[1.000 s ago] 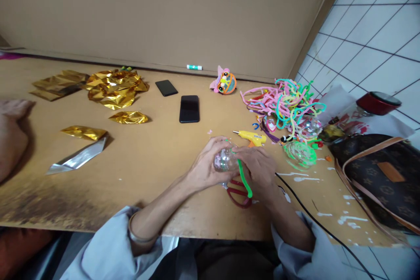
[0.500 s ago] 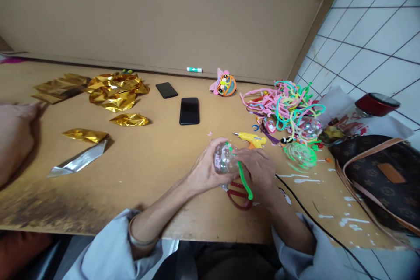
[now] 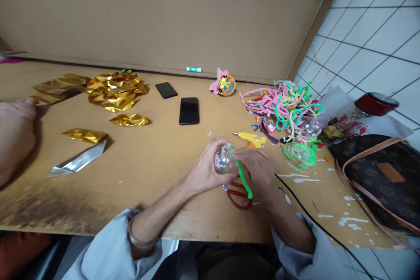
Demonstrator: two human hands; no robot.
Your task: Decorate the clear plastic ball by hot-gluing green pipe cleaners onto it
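A clear plastic ball with pinkish bits showing in it sits in my left hand, whose fingers and thumb wrap round its left side. My right hand is closed on a green pipe cleaner, pressing its upper part against the ball's right side. The pipe cleaner's other end hangs down in front of my right hand. Below the ball, red-handled scissors lie on the table, their blades mostly hidden. A yellow glue gun rests just beyond my right hand.
Coloured pipe cleaners lie heaped at the back right, beside a green-streaked clear dome. A brown handbag and a red-lidded jar stand right. Two phones, a decorated ball and gold foil lie beyond. Another person's hand rests left.
The other person's hand at the left has shifted slightly, its fingers drawing in. My hands, the ball and the green pipe cleaner stay almost in place.
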